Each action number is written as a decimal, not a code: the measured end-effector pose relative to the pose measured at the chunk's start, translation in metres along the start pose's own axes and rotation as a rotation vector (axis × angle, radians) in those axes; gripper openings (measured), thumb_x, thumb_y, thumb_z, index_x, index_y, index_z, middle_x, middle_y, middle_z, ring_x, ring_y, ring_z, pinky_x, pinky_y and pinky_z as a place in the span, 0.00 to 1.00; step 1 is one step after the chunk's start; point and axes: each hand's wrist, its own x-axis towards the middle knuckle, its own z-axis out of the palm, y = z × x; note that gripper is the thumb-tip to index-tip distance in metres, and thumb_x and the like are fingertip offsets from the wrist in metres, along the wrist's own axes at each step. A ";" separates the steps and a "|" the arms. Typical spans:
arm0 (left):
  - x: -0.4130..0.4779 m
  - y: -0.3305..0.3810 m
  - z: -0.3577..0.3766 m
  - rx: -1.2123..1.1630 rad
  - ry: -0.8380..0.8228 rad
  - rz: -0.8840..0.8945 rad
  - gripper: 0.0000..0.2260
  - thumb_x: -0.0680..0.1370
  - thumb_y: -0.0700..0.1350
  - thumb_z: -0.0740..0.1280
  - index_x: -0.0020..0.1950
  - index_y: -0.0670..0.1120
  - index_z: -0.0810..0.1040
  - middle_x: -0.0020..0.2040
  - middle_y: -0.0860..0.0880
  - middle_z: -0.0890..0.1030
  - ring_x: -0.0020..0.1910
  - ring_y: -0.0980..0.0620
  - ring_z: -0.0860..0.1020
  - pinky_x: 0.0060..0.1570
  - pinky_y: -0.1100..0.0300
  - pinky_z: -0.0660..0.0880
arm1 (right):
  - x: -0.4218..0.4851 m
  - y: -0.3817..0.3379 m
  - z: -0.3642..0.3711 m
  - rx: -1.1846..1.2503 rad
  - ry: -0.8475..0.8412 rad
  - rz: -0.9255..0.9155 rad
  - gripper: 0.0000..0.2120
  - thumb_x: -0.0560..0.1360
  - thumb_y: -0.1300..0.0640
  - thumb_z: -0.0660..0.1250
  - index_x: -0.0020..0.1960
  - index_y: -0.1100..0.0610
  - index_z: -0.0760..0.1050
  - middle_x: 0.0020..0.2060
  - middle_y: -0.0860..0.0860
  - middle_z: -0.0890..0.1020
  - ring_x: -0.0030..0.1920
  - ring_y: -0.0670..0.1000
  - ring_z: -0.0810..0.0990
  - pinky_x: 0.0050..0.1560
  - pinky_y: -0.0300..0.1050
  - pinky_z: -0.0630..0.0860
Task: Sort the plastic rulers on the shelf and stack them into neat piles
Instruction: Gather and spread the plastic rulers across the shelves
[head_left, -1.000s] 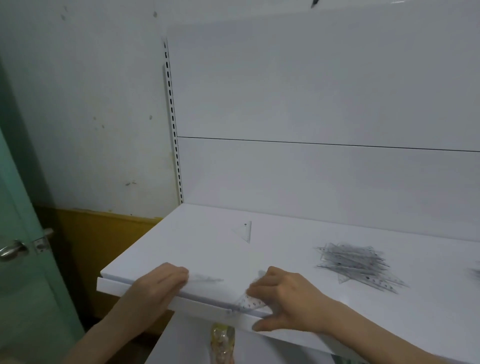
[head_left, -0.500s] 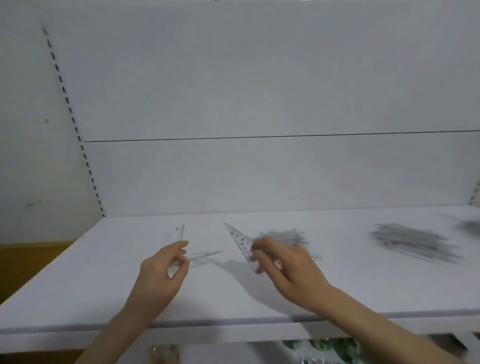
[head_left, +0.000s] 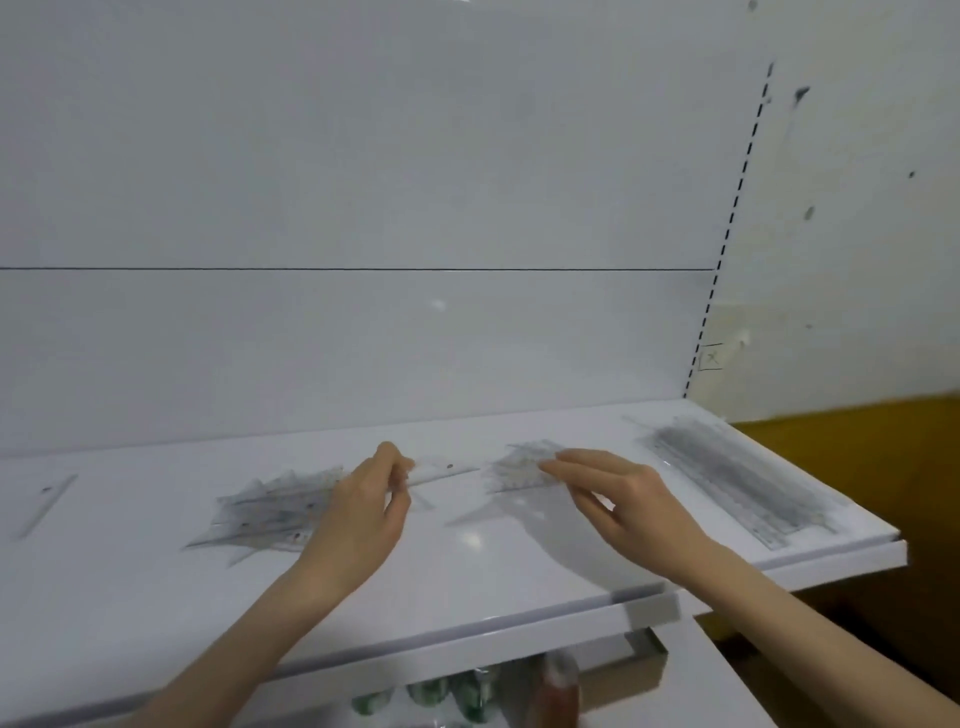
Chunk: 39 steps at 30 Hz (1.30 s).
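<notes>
Lying just ahead of the right hand (head_left: 623, 501), a small heap of clear, printed plastic set squares (head_left: 519, 465) is touched by nearly straight fingers; beside it, a thin transparent plastic ruler (head_left: 447, 472), long axis running left-right, is pinched by the left hand (head_left: 363, 514) above the glossy white shelf (head_left: 467, 571).

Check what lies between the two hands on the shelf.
In the head view, a clear ruler pinched by the left hand juts toward a small ruler pile that the right hand touches; otherwise bare shelf.
</notes>
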 end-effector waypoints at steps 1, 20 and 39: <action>0.002 0.005 0.010 0.005 -0.005 -0.010 0.11 0.77 0.34 0.62 0.43 0.49 0.65 0.51 0.49 0.81 0.47 0.50 0.79 0.45 0.56 0.73 | -0.006 0.015 -0.005 -0.016 -0.011 0.029 0.16 0.78 0.58 0.60 0.63 0.53 0.78 0.57 0.50 0.82 0.57 0.50 0.80 0.56 0.42 0.77; 0.010 0.011 0.023 0.182 0.062 -0.349 0.13 0.70 0.33 0.67 0.40 0.47 0.64 0.37 0.51 0.68 0.36 0.57 0.67 0.34 0.62 0.64 | 0.055 0.081 0.021 -0.202 -0.591 0.200 0.20 0.76 0.64 0.52 0.64 0.60 0.73 0.65 0.53 0.76 0.65 0.59 0.69 0.66 0.51 0.64; -0.066 -0.016 -0.098 0.260 0.227 -0.506 0.11 0.71 0.36 0.69 0.43 0.47 0.67 0.37 0.49 0.73 0.32 0.55 0.70 0.32 0.65 0.66 | 0.127 -0.061 0.129 0.000 -0.013 -0.530 0.28 0.56 0.75 0.74 0.56 0.62 0.80 0.49 0.56 0.84 0.39 0.55 0.83 0.24 0.42 0.76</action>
